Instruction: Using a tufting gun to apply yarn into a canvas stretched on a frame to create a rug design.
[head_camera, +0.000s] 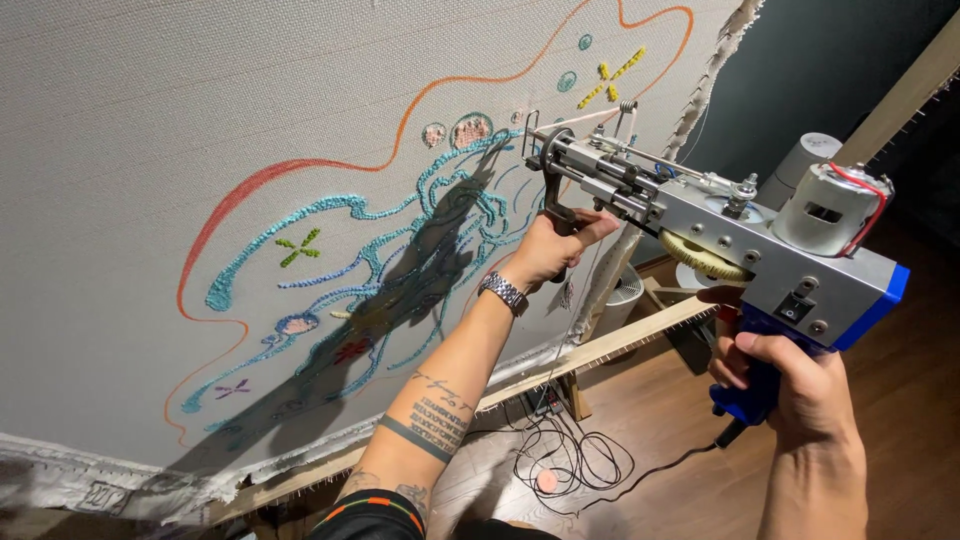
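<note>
Hands both clench the tufting gun (700, 225) I'm steering: left hand (552, 250) on its front handle, right hand (795, 385) around the blue grip, needle tip against the stretched cloth (200, 120).

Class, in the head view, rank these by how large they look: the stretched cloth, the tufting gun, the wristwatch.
1. Cloth
2. Tufting gun, though it is nearer the camera
3. Wristwatch

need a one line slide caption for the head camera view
Two hands hold a blue tufting gun against a stretched cloth with teal yarn outlines.
</note>
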